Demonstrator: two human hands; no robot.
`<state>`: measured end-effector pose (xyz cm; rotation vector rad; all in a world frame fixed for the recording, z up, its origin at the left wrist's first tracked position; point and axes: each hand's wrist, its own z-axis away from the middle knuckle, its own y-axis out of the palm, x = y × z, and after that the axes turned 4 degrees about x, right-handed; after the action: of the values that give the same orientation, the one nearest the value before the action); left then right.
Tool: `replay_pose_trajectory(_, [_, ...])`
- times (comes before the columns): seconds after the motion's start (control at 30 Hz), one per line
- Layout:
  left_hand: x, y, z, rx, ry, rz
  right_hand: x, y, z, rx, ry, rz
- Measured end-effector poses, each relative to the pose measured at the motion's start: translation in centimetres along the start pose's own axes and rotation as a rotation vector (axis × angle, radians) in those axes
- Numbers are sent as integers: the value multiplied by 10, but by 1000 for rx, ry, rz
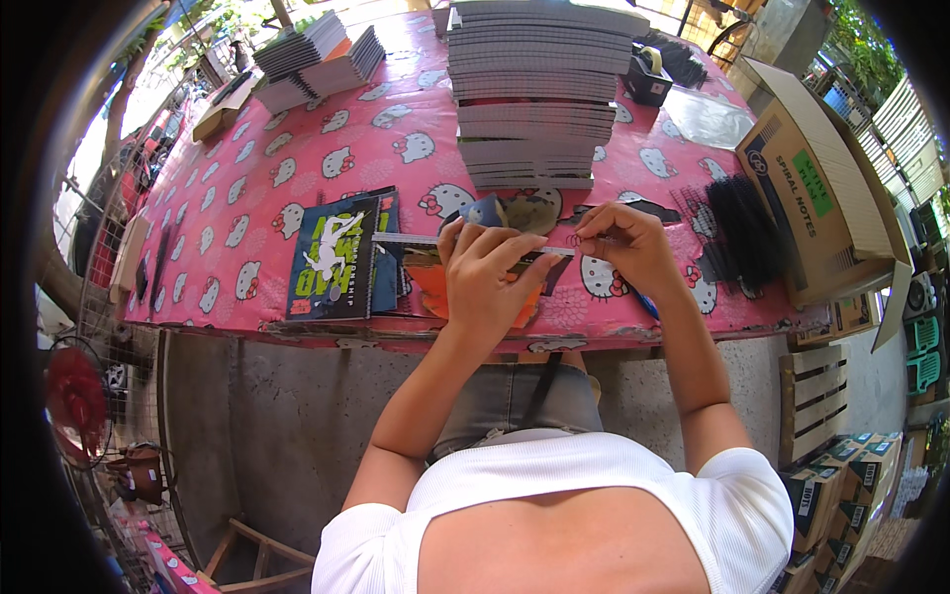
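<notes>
My left hand [490,267] grips the edge of an orange-covered notebook [432,287] at the table's near side, fingers over the punched paper edge and thumb stretched to the right. Just right of it, my right hand [633,243] is closed in a pinch on the end of a thin dark spiral binding coil [574,240] at the notebook's edge. Most of the coil is hidden by my fingers. To the left of the notebook lie spiral-bound notebooks [336,257], the top one dark with a white figure. A small blue-grey object [483,212] sits just beyond my left fingers.
A tall stack of unbound books [539,89] stands straight ahead on the pink patterned table [327,178]. More stacks [322,64] are far left. On the right are a pile of black coils [742,233], an open cardboard box [816,188] and a tape dispenser [648,77].
</notes>
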<state>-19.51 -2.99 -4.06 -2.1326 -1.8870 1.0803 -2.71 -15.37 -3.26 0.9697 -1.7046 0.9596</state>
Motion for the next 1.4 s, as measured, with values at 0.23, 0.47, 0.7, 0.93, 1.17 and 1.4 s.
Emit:
replay_pose_trajectory(0.23, [-1, 0, 1, 6, -6, 6, 15, 5, 6, 59, -136, 181])
replay_pose_trajectory(0.47, [-1, 0, 2, 7, -14, -4, 20, 5, 8, 33, 180, 205])
replay_pose_trajectory(0.7, [1, 1, 3, 13, 1, 18, 20, 8, 6, 2, -105, 341])
replay_pose_trajectory(0.93, [2, 3, 19, -51, 70, 56, 29, 10, 12, 86, -138, 351])
replay_pose_trajectory(1.17, [16, 3, 50, -103, 279, -124, 30, 15, 25, 198, -57, 320])
replay_pose_trajectory(1.4, [12, 2, 38, -71, 223, -38, 33, 25, 37, 101, -212, 520])
